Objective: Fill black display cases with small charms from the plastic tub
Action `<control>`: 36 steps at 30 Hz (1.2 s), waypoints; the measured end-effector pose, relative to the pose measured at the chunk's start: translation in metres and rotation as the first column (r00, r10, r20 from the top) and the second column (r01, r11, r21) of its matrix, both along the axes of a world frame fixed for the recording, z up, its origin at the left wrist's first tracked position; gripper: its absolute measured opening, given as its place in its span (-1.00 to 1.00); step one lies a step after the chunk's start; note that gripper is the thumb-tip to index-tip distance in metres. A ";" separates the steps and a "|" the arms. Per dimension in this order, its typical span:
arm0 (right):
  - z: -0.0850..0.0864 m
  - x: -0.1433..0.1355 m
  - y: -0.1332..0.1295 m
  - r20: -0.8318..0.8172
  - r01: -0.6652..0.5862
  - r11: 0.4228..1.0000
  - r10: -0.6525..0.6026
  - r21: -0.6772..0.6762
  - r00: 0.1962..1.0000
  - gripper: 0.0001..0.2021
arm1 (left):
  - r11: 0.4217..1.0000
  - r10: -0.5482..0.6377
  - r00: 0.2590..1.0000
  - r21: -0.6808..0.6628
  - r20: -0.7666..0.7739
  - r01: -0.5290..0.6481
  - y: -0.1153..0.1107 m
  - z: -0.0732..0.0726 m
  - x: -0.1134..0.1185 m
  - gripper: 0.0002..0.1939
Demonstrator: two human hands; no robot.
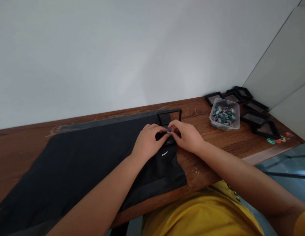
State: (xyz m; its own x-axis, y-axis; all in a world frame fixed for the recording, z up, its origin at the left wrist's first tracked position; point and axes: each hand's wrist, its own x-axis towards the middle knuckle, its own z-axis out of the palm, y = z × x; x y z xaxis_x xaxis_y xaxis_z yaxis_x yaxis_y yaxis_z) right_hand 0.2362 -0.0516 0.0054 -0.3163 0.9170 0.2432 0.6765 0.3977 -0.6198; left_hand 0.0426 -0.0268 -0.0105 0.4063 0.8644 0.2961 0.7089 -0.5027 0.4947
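Note:
My left hand (151, 139) and my right hand (185, 135) meet fingertip to fingertip at the right part of a black cloth (93, 157). Both hands pinch a small, pale, shiny object (168, 132), too small to name. Behind and beneath the fingers stands an opened black frame (181, 115), its raised part tilted up and its lower part mostly hidden by my hands. Just in front of it, a small white strip (164, 153) lies on the cloth.
On the wooden table (199, 113), a clear plastic box (237, 114) holds many small coloured items. Several black frames (254, 117) lie behind and right of it. Round coloured stickers (270, 141) lie near the right end. A white wall (93, 59) rises behind the table.

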 end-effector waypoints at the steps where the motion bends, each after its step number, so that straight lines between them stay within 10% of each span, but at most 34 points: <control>1: 0.000 -0.001 0.000 0.018 -0.005 1.000 0.005 0.012 1.000 -0.74 | 1.000 0.001 1.000 0.004 -0.008 -0.001 0.000 0.000 0.000 -0.79; 16: 0.019 0.003 -0.010 0.447 -0.052 0.998 0.030 0.036 0.894 -0.79 | 1.000 -0.001 0.999 0.028 -0.036 0.002 0.001 -0.002 -0.002 -0.74; 30: 0.006 0.014 -0.008 -0.113 -0.018 0.977 0.043 0.213 0.993 -0.92 | 0.999 0.034 0.997 0.032 -0.073 -0.032 0.000 0.002 -0.001 -0.73; 36: 0.035 -0.020 -0.063 -0.036 -0.373 0.799 0.440 0.472 0.897 -0.81 | 0.999 0.047 0.998 -0.016 -0.034 -0.048 0.003 -0.001 -0.003 -0.69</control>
